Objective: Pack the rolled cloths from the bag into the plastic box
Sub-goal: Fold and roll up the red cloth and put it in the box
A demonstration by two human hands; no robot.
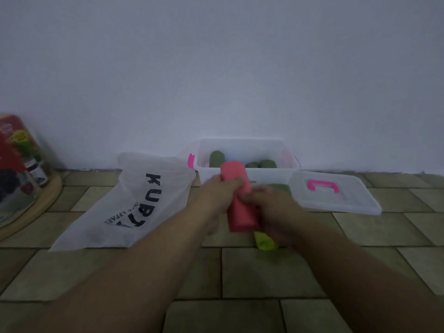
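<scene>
A pink rolled cloth is held in front of the clear plastic box. My left hand grips its upper part and my right hand grips its middle. Inside the box lie three dark green rolls. A yellow-green roll lies on the floor under my right hand, and a darker green roll shows just behind it. The white bag with black lettering lies flat to the left of the box.
The box's clear lid with a pink handle lies on the tiled floor right of the box. A wall stands right behind the box. A shiny tin sits on a round wooden board at far left.
</scene>
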